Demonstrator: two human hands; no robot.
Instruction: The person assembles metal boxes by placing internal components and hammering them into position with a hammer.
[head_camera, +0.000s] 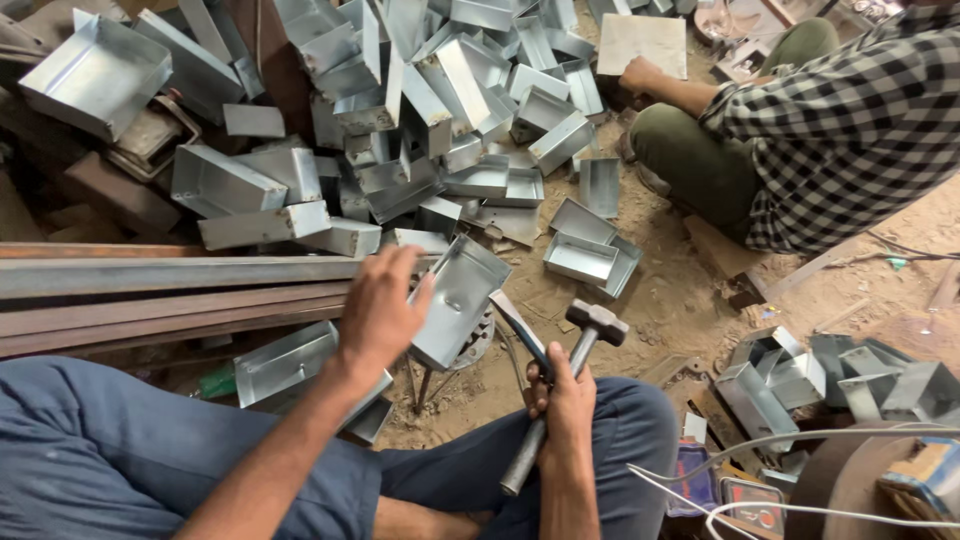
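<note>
The left hand (378, 305) grasps a shallow sheet-metal box (458, 300) by its near edge, thumb against the inner wall and fingers wrapped behind. The box is tilted, open side facing the camera, and rests on a small round metal stand (478, 340) set on the dirt floor (670, 300). The box sits just in front of the person's knees, between the long steel bars (170, 290) on the left and the hammer on the right.

The right hand (565, 400) is closed around the metal handle of a hammer (596, 322), which points up and away from the body, with the head raised just right of the box and not touching it. A second flat tool (520, 330), possibly a chisel or blade, is held in the same fist alongside the handle; its exact type cannot be determined from this view.

A large heap of similar galvanised boxes (400, 110) covers the floor beyond the bars. Two nested trays (585, 255) lie apart from the heap, just beyond the held box. More folded metal pieces (830, 375) lie at the right.

A second person in a checked shirt (850, 130) sits at the upper right, one hand (640, 75) resting beside a flat metal sheet (645, 42).
</note>
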